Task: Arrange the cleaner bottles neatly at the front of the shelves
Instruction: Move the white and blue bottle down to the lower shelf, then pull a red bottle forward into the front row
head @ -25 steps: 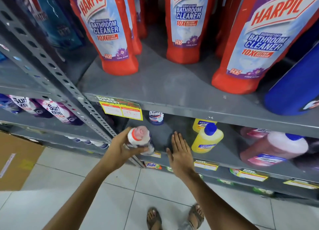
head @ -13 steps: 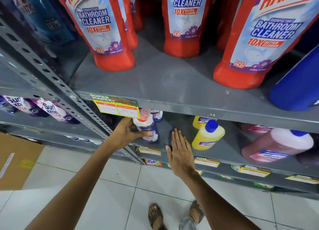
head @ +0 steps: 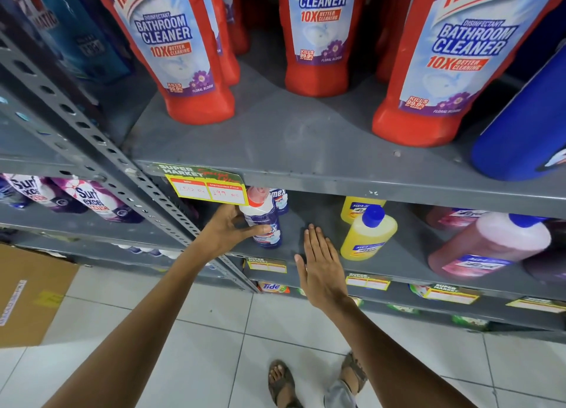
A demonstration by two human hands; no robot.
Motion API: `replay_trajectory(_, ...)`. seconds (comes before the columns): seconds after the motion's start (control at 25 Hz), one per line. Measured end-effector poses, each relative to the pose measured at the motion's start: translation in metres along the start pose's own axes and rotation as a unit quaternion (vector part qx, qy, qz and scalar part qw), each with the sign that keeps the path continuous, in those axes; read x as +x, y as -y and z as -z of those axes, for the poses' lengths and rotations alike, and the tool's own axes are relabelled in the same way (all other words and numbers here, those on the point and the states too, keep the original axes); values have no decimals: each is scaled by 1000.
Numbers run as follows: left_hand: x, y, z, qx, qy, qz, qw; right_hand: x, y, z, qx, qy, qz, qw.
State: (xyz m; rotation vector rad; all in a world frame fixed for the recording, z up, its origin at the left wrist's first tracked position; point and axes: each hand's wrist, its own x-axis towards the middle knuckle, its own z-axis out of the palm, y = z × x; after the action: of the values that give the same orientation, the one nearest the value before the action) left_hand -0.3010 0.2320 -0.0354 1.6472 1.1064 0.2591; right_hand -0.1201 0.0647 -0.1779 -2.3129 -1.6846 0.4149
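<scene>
My left hand [head: 228, 227] grips a white-and-purple Domex cleaner bottle [head: 264, 220] with a pink cap, standing at the left front of the lower grey shelf [head: 395, 265]. A second Domex bottle [head: 280, 200] stands right behind it. My right hand [head: 320, 262] lies flat and open on the bare shelf between that bottle and a yellow bottle [head: 369, 232] with a blue cap. Another yellow bottle [head: 355, 208] stands behind it. A pink bottle [head: 487, 248] leans at the right. On the upper shelf [head: 306, 150] stand several red Harpic bottles [head: 180, 58].
A blue bottle [head: 520, 125] stands at the upper shelf's right end. A perforated grey upright [head: 101, 150] runs down on the left, with Surf Excel pouches [head: 92, 201] beyond it. A cardboard box [head: 30, 294] sits on the white tiled floor [head: 214, 346]. Price tags [head: 211, 187] hang on shelf edges.
My left hand has carried the Domex bottle from in front of the shelf edge inward and set it upright on the lower shelf. My right hand stayed flat in place.
</scene>
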Motion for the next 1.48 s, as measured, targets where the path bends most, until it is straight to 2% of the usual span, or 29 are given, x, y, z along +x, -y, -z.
replay_trajectory(0.36,-8,11,-7,-20,18,9,1000,-1,2,-4,-22,-19,-5,1000)
replay_trajectory(0.48,-35,36,-27,-43,-69,19,997,-3,7,2,5,-4,-19,1000)
replay_trajectory(0.56,-67,59,-46,-64,-101,25,993,-16,14,11,54,-5,-15,998)
replay_trajectory(0.64,-100,89,-66,-35,-93,25,995,-46,24,22,107,-42,3,993)
replay_trajectory(0.76,-138,109,-83,-7,-64,66,996,-102,27,43,158,-145,8,977)
replay_trajectory(0.88,-146,63,-90,-4,36,76,996,-145,10,84,170,-243,-27,955)
replay_trajectory(1.0,-147,1,-112,-28,27,11,999,-171,-18,145,163,-319,-70,931)
replay_trajectory(1.12,-164,-78,-144,-33,23,-114,993,-190,-48,212,163,-403,-82,897)
replay_trajectory(1.24,-181,-166,-173,-35,36,-206,977,-200,-78,271,136,-462,-75,873)
replay_trajectory(1.36,-194,-263,-197,-8,17,-361,932,-203,-111,319,98,-493,-40,863)
replay_trajectory(1.48,-201,-360,-214,42,-104,-505,856,-193,-140,351,70,-484,9,872)
